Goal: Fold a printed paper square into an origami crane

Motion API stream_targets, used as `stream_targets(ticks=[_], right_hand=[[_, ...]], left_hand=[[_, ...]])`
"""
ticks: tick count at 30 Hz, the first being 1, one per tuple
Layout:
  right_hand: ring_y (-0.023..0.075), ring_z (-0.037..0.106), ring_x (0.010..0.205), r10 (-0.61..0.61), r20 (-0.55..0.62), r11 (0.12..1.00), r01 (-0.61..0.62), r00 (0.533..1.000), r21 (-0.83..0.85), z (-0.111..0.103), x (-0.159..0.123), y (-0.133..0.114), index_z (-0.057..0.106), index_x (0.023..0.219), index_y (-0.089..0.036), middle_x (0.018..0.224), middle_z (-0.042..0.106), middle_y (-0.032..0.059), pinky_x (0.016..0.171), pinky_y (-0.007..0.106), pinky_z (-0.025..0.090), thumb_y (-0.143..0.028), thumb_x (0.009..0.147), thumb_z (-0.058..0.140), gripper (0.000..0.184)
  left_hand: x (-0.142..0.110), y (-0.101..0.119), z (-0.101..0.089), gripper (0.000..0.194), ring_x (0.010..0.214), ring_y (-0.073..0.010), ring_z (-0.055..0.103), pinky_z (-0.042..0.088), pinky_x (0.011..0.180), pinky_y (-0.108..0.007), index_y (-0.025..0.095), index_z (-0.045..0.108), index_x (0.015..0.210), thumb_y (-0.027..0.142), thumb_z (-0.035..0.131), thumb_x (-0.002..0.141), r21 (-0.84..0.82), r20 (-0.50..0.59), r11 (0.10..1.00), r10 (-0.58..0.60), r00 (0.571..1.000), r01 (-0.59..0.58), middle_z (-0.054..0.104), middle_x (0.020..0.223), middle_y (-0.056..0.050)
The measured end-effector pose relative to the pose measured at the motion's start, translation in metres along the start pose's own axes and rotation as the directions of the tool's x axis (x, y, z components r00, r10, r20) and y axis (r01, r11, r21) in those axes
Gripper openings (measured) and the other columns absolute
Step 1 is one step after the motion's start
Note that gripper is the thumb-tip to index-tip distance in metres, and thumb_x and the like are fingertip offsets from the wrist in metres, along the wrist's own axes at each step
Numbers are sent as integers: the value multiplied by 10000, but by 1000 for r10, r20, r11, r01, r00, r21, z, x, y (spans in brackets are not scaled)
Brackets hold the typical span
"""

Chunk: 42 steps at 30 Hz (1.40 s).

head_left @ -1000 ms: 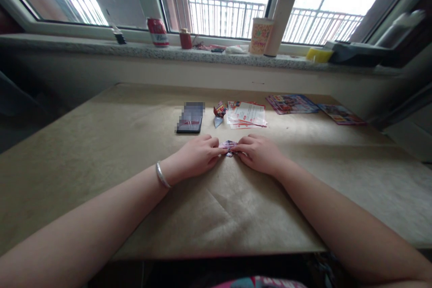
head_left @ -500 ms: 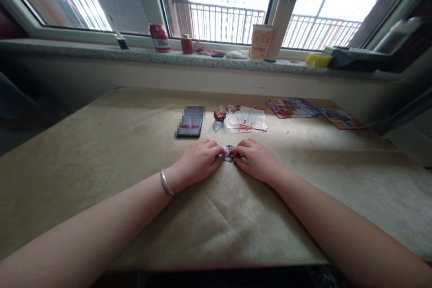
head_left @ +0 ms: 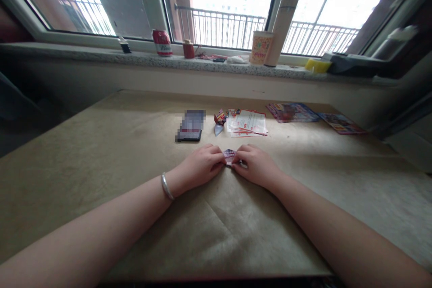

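A small piece of printed paper [head_left: 230,155], purple and white and partly folded, lies on the table between my hands. My left hand [head_left: 205,162], with a silver bangle at the wrist, pinches its left side. On the other side my right hand [head_left: 254,164] grips the paper's right edge between thumb and fingers. The fingertips cover both ends of the paper. Just beyond my hands are a folded, colourful paper shape [head_left: 220,118] with a pale pointed tip, and a stack of printed sheets [head_left: 249,122].
A phone [head_left: 191,126] lies beyond my left hand. Colourful printed booklets [head_left: 293,112] are at the back right of the table [head_left: 135,153]. On the windowsill stand a red can [head_left: 162,43], a small red jar [head_left: 188,49], a paper cup [head_left: 260,47] and a tall bottle [head_left: 281,31].
The paper between my fingers has gone from crumpled-looking to flatter, with a straighter near edge. My hands stay close together around it. The view has tilted slightly upward.
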State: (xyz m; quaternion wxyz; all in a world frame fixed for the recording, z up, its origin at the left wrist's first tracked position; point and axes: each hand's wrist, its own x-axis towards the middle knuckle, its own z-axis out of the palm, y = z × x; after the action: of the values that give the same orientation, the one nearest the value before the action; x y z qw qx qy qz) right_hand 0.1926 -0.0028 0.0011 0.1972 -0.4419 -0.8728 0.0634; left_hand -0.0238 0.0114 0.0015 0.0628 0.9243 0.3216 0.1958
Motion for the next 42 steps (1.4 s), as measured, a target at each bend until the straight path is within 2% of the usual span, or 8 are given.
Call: stream_targets(ticks=[5,8,13,18,23,30,38,42], right_hand=[[193,582,904,15,7,999,-14,1000,-40,0,1,-3,684,798,-214,908,678,45,764,302,437,-309,853,606,135],[188,585,887,36,-9,998,-36,999,-47,1,2,-4,681,784,-209,894,676,46,753,295,436,-277,848,593,128],[177,575,856,55,-12,998,-55,998,-14,6,5,-3,677,799,-201,878,662,50,758,285,432,-254,860,561,141],[169,555,802,97,26,995,-97,995,32,7,9,-3,644,760,-182,810,636,49,741,281,421,-235,831,576,112],[169,539,802,113,36,992,-115,993,47,5,10,-4,604,742,-177,788,626,45,734,278,402,-232,820,565,104],[165,528,790,136,31,989,-138,990,60,8,9,-1,587,735,-182,788,618,39,719,275,384,-245,807,582,96],[141,531,737,104,-15,984,-100,994,149,10,7,7,621,817,-191,759,626,8,670,249,380,-223,817,610,33],[163,553,821,9,-24,998,-8,1000,64,6,4,5,650,815,-203,816,656,29,726,263,397,-201,842,574,80]], left_hand=[[0,2,-1,200,821,-165,582,477,749,-282,184,713,862,208,519,905,69,28,997,16,999,-18,635,852,-64],[-1,3,-2,203,802,-164,579,471,738,-287,187,706,887,208,506,914,132,45,990,44,998,-49,640,858,-55],[0,8,0,155,761,-157,565,464,717,-281,172,666,845,191,521,895,190,9,981,46,999,-47,640,847,-47],[5,8,5,165,750,-159,557,446,682,-266,162,635,787,255,549,893,163,-23,986,-41,999,44,613,790,-46],[9,6,7,245,748,-149,553,430,687,-255,161,617,766,303,506,931,67,-2,993,-93,996,93,615,786,-38],[10,11,5,239,752,-159,547,409,669,-262,160,604,758,313,507,913,68,28,977,-203,979,201,609,802,-48],[14,12,6,251,765,-176,563,405,678,-279,165,620,785,347,497,907,105,50,954,-287,957,281,627,808,-53],[15,14,5,260,753,-176,565,393,666,-281,166,624,781,351,492,907,126,48,951,-289,956,281,640,802,-52]])
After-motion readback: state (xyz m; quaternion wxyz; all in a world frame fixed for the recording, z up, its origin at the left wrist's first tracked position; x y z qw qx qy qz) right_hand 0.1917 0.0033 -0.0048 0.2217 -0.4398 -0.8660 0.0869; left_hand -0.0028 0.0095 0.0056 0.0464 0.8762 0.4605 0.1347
